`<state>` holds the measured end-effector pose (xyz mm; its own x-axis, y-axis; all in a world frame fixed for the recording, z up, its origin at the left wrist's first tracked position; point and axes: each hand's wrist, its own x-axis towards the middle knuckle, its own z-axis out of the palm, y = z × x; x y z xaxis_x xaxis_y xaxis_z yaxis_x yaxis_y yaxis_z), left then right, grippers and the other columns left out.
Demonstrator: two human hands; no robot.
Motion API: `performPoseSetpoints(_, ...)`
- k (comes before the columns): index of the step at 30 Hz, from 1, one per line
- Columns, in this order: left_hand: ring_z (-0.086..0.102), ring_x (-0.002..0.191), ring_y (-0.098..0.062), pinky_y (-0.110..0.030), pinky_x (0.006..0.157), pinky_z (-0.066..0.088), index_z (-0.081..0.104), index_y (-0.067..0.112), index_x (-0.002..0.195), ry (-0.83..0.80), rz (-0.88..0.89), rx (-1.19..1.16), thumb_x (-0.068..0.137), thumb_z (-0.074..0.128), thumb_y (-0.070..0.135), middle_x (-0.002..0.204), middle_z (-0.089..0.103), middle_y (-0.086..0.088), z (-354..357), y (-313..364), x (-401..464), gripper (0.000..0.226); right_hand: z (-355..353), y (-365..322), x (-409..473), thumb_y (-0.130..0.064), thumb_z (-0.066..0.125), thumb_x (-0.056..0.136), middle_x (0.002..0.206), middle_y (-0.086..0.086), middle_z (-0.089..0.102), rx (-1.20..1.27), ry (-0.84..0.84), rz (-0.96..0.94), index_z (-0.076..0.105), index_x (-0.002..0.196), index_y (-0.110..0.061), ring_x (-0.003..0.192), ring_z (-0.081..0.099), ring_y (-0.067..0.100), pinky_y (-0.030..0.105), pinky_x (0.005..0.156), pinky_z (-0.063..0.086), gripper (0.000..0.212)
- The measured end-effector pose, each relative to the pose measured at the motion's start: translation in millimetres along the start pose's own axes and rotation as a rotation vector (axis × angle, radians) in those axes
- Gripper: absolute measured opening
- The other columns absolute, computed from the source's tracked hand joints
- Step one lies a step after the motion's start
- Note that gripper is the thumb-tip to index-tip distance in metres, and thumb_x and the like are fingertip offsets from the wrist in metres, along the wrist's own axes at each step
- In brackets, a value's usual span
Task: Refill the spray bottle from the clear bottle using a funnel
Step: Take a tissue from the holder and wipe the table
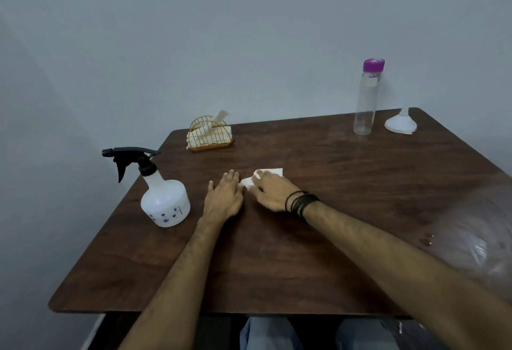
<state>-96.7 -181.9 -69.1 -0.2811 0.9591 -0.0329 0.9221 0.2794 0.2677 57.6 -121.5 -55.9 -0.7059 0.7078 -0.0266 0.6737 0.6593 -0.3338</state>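
A white spray bottle (165,202) with a black trigger head screwed on stands at the table's left side. The clear bottle (366,100) with a purple cap stands at the far right, nearly empty. Beside it a white funnel (400,124) rests upside down, spout up. My left hand (224,198) lies flat on the wood table (277,252), fingers straight. My right hand (270,190), with dark bands on its wrist, presses on a white napkin (266,175) in the middle of the table, just right of my left hand.
A gold wire holder (209,134) with napkins stands at the back left. A clear plastic bag (479,238) lies at the right edge, with a few water drops (426,239) next to it. A grey wall rises behind the table.
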Motion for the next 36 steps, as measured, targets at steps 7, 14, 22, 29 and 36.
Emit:
performPoseSetpoints(7, 0.006, 0.156, -0.017, -0.049, 0.124, 0.006, 0.013, 0.013, 0.160, 0.021, 0.019, 0.086, 0.108, 0.021, 0.032, 0.169, 0.008, -0.002, 6, 0, 3, 0.056, -7, 2, -5, -0.030, 0.035, 0.107, 0.159, 0.008, 0.037, -0.039, -0.015, -0.068, 0.042, 0.148, -0.010, 0.142, 0.040, 0.028, 0.038, 0.110, 0.035, 0.046)
performPoseSetpoints(14, 0.003, 0.156, -0.017, -0.047, 0.125, 0.005, 0.009, 0.018, 0.161, -0.004, -0.003, 0.095, 0.108, 0.019, 0.036, 0.169, 0.004, -0.001, 7, -2, 5, 0.057, 6, 2, 48, -0.029, 0.035, 0.106, 0.164, 0.011, 0.025, -0.064, 0.009, -0.011, 0.032, 0.154, -0.010, 0.149, 0.026, 0.029, 0.044, 0.120, 0.027, 0.052)
performPoseSetpoints(22, 0.001, 0.156, -0.018, -0.049, 0.125, 0.004, 0.007, 0.018, 0.161, -0.009, -0.015, 0.092, 0.107, 0.019, 0.037, 0.170, 0.002, -0.002, 6, -4, 17, 0.059, 15, 8, -18, -0.054, 0.046, 0.093, 0.085, -0.006, 0.073, -0.002, 0.285, -0.087, 0.061, 0.072, -0.020, 0.084, 0.069, 0.019, 0.035, 0.071, 0.055, 0.043)
performPoseSetpoints(29, 0.002, 0.156, -0.019, -0.049, 0.125, 0.004, 0.008, 0.019, 0.161, -0.001, -0.012, 0.082, 0.107, 0.017, 0.041, 0.170, 0.004, -0.002, 5, -4, 15, 0.059, -39, 37, 16, -0.018, 0.065, 0.087, 0.111, 0.000, 0.076, 0.245, 0.450, 0.175, 0.079, 0.100, -0.024, 0.108, 0.069, 0.020, 0.029, 0.097, 0.053, 0.020)
performPoseSetpoints(36, 0.002, 0.156, -0.019, -0.049, 0.125, 0.003, 0.007, 0.019, 0.161, 0.001, -0.018, 0.093, 0.107, 0.016, 0.042, 0.169, 0.003, -0.002, 6, -4, 17, 0.060, -18, 52, 5, -0.031, 0.042, 0.101, 0.134, -0.006, 0.063, -0.099, 0.205, 0.005, 0.065, 0.125, -0.035, 0.125, 0.057, 0.021, 0.040, 0.096, 0.052, 0.034)
